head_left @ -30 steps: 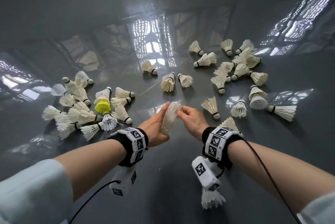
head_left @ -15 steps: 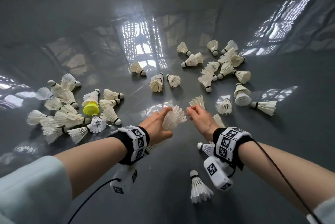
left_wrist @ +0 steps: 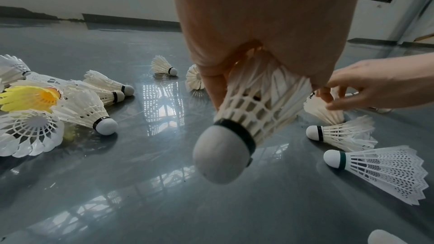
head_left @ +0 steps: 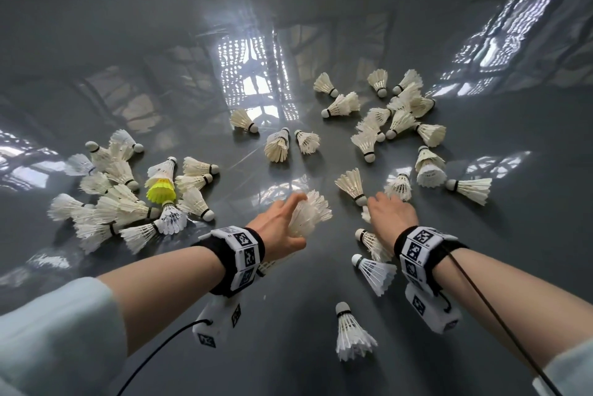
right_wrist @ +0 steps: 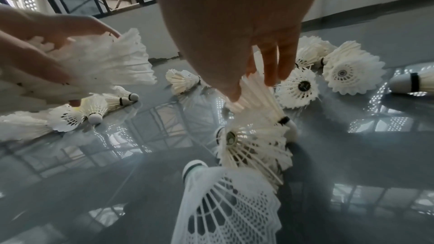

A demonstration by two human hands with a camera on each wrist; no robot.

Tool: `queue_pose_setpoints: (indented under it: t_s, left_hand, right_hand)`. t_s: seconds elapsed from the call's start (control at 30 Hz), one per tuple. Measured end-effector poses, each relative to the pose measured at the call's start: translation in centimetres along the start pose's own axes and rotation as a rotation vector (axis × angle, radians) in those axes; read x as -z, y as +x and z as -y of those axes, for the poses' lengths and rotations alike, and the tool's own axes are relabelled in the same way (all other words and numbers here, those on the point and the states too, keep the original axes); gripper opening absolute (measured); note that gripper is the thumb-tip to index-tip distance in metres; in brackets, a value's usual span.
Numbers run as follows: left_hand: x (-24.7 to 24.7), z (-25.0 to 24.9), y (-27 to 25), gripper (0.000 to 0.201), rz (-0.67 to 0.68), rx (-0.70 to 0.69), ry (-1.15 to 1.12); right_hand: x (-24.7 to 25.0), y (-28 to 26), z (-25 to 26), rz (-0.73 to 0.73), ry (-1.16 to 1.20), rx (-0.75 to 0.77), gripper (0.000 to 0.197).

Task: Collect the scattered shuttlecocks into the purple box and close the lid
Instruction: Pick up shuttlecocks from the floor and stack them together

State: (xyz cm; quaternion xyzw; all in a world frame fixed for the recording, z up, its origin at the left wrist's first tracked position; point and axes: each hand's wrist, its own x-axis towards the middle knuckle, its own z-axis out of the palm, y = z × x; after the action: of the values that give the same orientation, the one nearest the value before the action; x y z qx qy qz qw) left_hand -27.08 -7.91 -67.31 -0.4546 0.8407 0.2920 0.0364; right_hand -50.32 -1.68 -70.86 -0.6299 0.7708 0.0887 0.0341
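My left hand (head_left: 285, 219) grips a white feather shuttlecock (head_left: 309, 212) by its skirt, cork end (left_wrist: 223, 157) pointing back toward the wrist, a little above the floor. My right hand (head_left: 385, 209) reaches down just right of it. Its thumb and fingers pinch the feathers of a shuttlecock (right_wrist: 256, 97) lying on the floor, mostly hidden under the hand in the head view. Several more white shuttlecocks lie in a left pile (head_left: 106, 196) with one yellow one (head_left: 161, 191), and in a far right group (head_left: 394, 113). No purple box is in view.
The floor (head_left: 288, 347) is glossy grey with window reflections. Three loose shuttlecocks (head_left: 375, 273) (head_left: 351, 334) (head_left: 372, 241) lie near my right wrist. A few more (head_left: 277, 147) sit in the middle ahead. A wall and skirting (left_wrist: 131, 20) stand far off.
My right hand has drawn away from the shuttlecock held by the left and dropped to the right onto one on the floor. The left hand keeps its hold.
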Motion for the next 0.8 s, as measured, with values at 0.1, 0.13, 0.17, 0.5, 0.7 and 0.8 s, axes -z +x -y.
queue_pose_setpoints:
  t_s: [0.1,0.13,0.17,0.5,0.7,0.8]
  left_hand:
    - [-0.1,0.2,0.0,0.074,0.001,0.007,0.007]
    - [-0.1,0.3,0.0,0.074,-0.001,0.010,0.009]
    - [-0.1,0.4,0.0,0.074,-0.003,0.012,0.010]
    - [-0.3,0.4,-0.1,0.089,-0.016,-0.011,-0.033]
    - [0.4,0.3,-0.8,0.122,-0.039,-0.064,-0.025]
    - [0.9,0.2,-0.7,0.125,-0.040,-0.089,-0.008]
  right_hand:
    - [1.3,1.0,0.2,-0.228,0.087,0.031,0.016]
    - [1.8,1.4,0.3,-0.298,0.231,0.022,0.015]
    - [2.3,1.8,0.5,-0.321,0.424,0.010,0.016]
    - [2.1,1.9,5.3,-0.036,1.312,-0.024,0.018]
    - [2.8,2.3,6.5,0.042,1.399,0.063,0.024]
    - [3.3,2.2,6.9,0.010,1.385,0.115,0.024]
